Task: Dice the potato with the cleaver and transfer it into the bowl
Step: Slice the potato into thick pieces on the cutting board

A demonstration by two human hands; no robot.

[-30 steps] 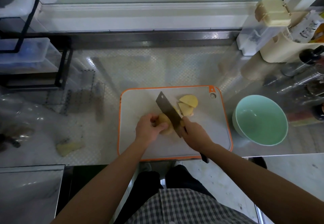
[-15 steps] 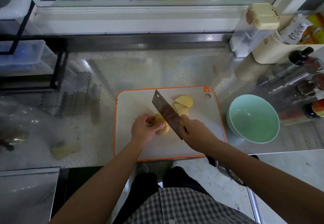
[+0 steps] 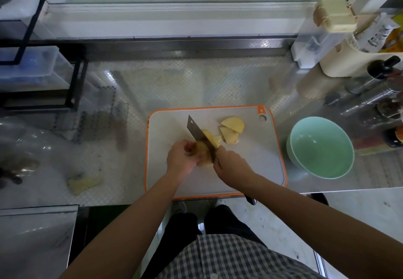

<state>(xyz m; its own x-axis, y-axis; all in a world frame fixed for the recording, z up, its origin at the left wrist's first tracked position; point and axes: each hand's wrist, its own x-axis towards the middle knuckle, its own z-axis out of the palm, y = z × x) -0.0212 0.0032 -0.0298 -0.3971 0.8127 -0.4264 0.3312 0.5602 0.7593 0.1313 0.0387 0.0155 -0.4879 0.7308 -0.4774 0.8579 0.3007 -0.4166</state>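
Note:
A peeled yellow potato (image 3: 202, 150) lies on the grey, orange-rimmed cutting board (image 3: 257, 169). My left hand (image 3: 182, 158) grips it from the left. My right hand (image 3: 231, 166) holds the cleaver (image 3: 200, 135) by its handle, and the dark blade stands edge-down in the potato, its tip pointing away to the left. Cut potato pieces (image 3: 231, 130) lie on the board just right of the blade. A mint-green bowl (image 3: 320, 147) with nothing visible in it stands right of the board.
Bottles and a cream holder (image 3: 357, 64) crowd the counter's back right. A clear canister (image 3: 314, 43) stands beside them. A black wire rack with plastic tubs (image 3: 32, 69) fills the left. A pale scrap (image 3: 84, 183) lies on the steel counter left of the board.
The cleaver has come down from a tilted pose above the potato and now sits cut into it. My left hand keeps its hold; a fresh slice leans right of the blade.

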